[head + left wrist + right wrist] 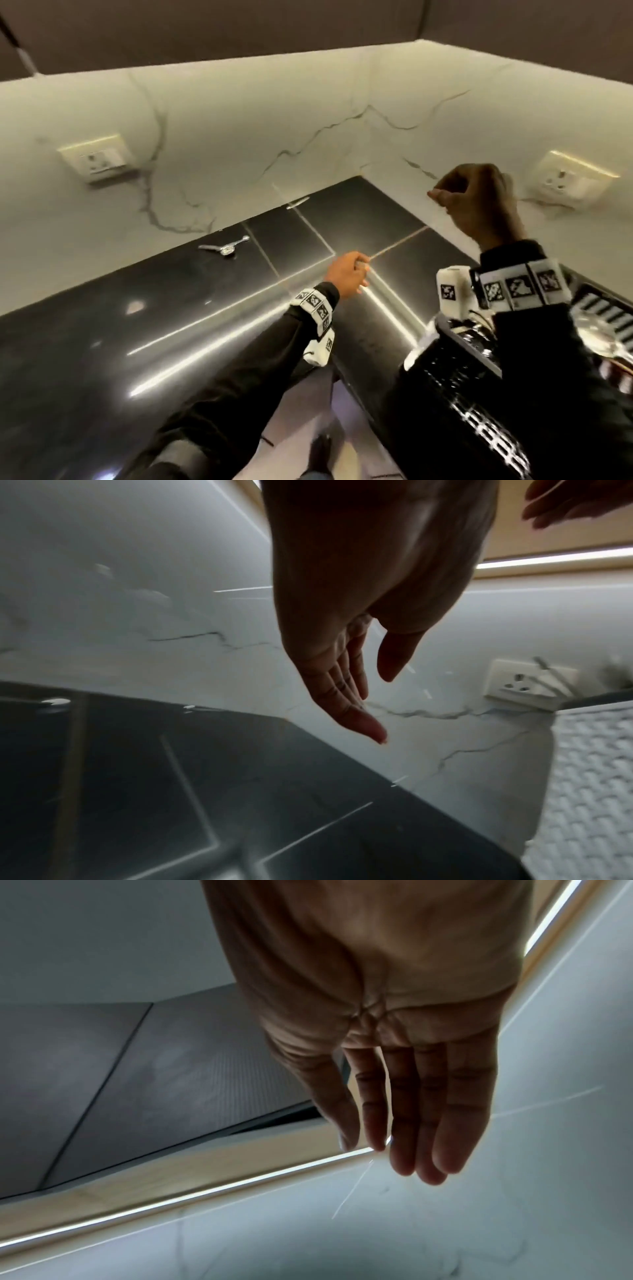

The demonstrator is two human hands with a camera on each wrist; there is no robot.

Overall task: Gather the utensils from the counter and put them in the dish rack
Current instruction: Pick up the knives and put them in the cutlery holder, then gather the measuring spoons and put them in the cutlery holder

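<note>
Two shiny metal utensils (pixel 222 248) lie together on the black counter (pixel 102 342) near the back wall, left of centre. A third thin utensil (pixel 298 202) lies further back by the wall. In the left wrist view they show as small glints (pixel 55 702). My left hand (pixel 359 274) hovers over the middle of the counter, right of the utensils, fingers straight and holding nothing (pixel 377 707). My right hand (pixel 442 198) is raised near the corner wall, above the black dish rack (pixel 462 377), and is also empty (pixel 387 1150).
White marble-look walls meet in a corner behind the counter. One wall socket (pixel 99 159) sits at the left, another (pixel 565 181) at the right. The dish rack holds some shiny items (pixel 609 342). A white woven-patterned surface (pixel 599 777) shows at the right.
</note>
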